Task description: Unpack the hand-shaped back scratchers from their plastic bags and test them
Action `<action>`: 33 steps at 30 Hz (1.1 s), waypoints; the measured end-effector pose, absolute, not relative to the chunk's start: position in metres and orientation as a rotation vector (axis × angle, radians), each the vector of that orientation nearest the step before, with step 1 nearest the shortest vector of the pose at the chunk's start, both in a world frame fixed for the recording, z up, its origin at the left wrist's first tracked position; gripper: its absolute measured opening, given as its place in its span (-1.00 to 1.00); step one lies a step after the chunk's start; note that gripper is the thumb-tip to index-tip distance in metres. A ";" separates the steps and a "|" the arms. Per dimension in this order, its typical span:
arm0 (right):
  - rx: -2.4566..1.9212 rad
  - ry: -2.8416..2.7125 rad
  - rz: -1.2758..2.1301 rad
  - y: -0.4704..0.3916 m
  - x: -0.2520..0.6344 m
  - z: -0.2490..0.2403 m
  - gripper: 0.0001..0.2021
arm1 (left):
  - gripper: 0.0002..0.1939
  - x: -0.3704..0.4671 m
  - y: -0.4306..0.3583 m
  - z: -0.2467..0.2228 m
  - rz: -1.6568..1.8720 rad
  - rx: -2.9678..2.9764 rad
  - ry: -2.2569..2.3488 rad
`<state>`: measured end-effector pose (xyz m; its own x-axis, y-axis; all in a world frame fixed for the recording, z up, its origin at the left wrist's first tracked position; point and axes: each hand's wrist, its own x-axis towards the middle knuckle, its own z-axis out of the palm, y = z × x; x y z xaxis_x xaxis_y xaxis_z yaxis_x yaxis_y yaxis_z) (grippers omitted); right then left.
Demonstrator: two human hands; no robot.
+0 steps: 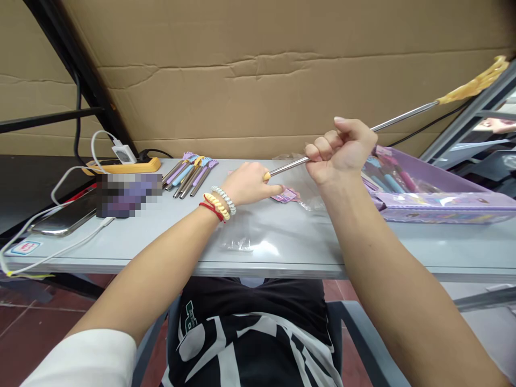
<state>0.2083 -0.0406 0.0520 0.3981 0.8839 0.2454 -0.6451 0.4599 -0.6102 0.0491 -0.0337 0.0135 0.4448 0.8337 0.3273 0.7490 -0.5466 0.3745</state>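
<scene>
A telescopic back scratcher with a yellow claw-shaped head [473,86] is pulled out long and slants up to the right. My left hand [248,183] is closed round its lower end, where a bit of yellow shows by the thumb. Farther up, my right hand [342,148] has its fingers wrapped round the metal rod [403,116]. Beneath my hands, a small pink-purple card [286,195] and clear plastic bags [310,200] lie on the grey table [290,252]. Several collapsed back scratchers [189,174] in purple, blue and yellow lie left of my left hand.
An open purple box [439,207] with several wrapped, coloured items stands at the right. On the left are a phone [66,215], a pixelated object [129,195], white cables and a yellow power strip [133,167]. Cardboard [242,97] walls off the back.
</scene>
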 end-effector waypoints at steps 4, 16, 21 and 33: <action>-0.469 -0.606 1.003 -0.041 0.204 0.051 -0.63 | -0.50 0.052 -0.034 0.018 0.655 2.384 1.509; -0.383 -0.589 0.952 -0.046 0.252 0.058 -0.65 | -0.81 -0.026 0.003 0.022 0.727 1.693 1.286; -0.510 -0.740 1.090 -0.041 0.235 0.053 -0.62 | -0.93 -0.048 0.019 0.028 1.090 1.657 1.535; -0.563 -0.965 1.226 -0.041 0.212 0.039 -0.53 | -0.63 -0.095 0.055 0.001 0.856 1.861 2.477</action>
